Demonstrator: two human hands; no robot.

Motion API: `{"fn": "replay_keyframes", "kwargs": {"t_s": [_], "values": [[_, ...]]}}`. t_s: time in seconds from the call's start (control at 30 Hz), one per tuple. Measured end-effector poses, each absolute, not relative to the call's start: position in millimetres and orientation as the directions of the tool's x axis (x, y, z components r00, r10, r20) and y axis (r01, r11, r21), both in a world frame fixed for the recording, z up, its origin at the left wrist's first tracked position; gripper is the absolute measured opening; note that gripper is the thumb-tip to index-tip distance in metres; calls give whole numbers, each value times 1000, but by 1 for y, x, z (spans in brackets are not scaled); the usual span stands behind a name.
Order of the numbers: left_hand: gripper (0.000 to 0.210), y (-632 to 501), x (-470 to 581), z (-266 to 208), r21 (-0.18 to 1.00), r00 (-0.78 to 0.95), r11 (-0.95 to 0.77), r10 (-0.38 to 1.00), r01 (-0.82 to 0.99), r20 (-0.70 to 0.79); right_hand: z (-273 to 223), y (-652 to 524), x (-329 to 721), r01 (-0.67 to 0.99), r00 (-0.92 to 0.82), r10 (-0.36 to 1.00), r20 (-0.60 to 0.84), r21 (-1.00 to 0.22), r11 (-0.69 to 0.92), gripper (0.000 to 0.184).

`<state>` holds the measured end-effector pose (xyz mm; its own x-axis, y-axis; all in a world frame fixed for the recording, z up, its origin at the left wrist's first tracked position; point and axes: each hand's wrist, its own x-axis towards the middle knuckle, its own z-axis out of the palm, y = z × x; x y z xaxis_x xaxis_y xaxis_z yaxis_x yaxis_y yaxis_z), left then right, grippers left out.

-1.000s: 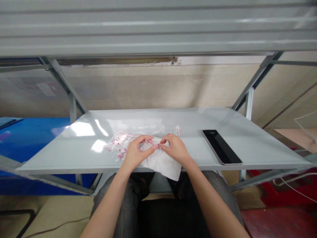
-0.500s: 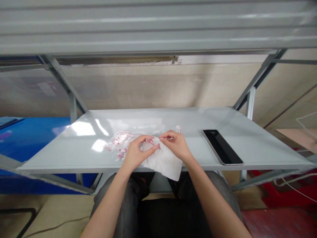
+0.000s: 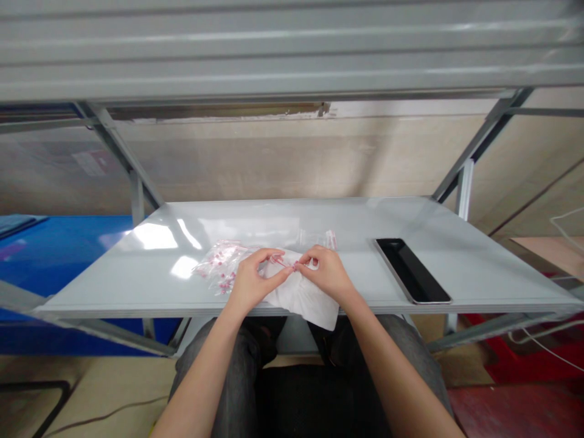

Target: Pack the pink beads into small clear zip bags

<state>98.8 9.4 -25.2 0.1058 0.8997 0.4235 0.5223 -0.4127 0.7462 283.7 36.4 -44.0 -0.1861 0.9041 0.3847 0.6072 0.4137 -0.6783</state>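
Note:
Both of my hands meet over the white cloth or tissue, which lies on the table and hangs past its front edge. My left hand is closed in a pinch on a thin pink-red cord with small bead-like bits at its end. Against that beaded end, my right hand has its thumb and forefinger pinched together. The exact kind of the piece is too small to make out. Left of my left hand are clear plastic bags holding small pink-red pieces.
A black phone or tablet lies on the right of the grey table. Behind my right hand is a small clear bag with a reddish edge. Metal frame posts stand at both sides, under a ribbed shelf.
My right hand has moved slightly left and down, bringing its fingertips to the beaded end of the cord. The white cloth has shifted and wrinkled a little. My left hand stays nearly still.

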Motion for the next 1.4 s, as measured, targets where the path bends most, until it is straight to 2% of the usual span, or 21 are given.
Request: {"fn": "replay_keyframes", "kwargs": {"t_s": [0.13,0.2,0.3,0.37,0.43,0.53,0.63,1.07,1.3,1.4], "values": [[25,8,101,-25,741,144,-431,896,515,421,-38,33,281,335,-92,889,448,-827,452,5],[23,7,102,-25,734,176,-448,890,510,421,-35,31,278,229,-148,875,461,-845,484,8],[23,7,102,-25,734,187,-453,889,506,419,-35,31,277,182,-197,860,471,-844,504,10],[25,7,102,-25,741,168,-440,894,507,416,-37,34,279,231,-144,875,462,-844,483,10],[26,8,101,-25,748,146,-425,900,511,412,-40,36,282,367,-98,892,441,-817,444,9],[27,9,100,-26,751,134,-419,901,511,412,-44,37,284,595,-167,907,385,-695,405,7],[27,9,100,-27,749,137,-425,898,508,417,-46,36,282,686,-241,908,342,-602,409,8],[25,9,99,-28,731,153,-435,894,526,421,-48,34,279,718,-241,908,343,-566,405,8],[26,9,100,-28,730,147,-435,893,527,426,-43,36,283,644,-226,896,383,-631,433,9],[26,9,100,-28,731,151,-434,894,526,423,-45,36,282,663,-230,897,378,-614,428,10]]}}
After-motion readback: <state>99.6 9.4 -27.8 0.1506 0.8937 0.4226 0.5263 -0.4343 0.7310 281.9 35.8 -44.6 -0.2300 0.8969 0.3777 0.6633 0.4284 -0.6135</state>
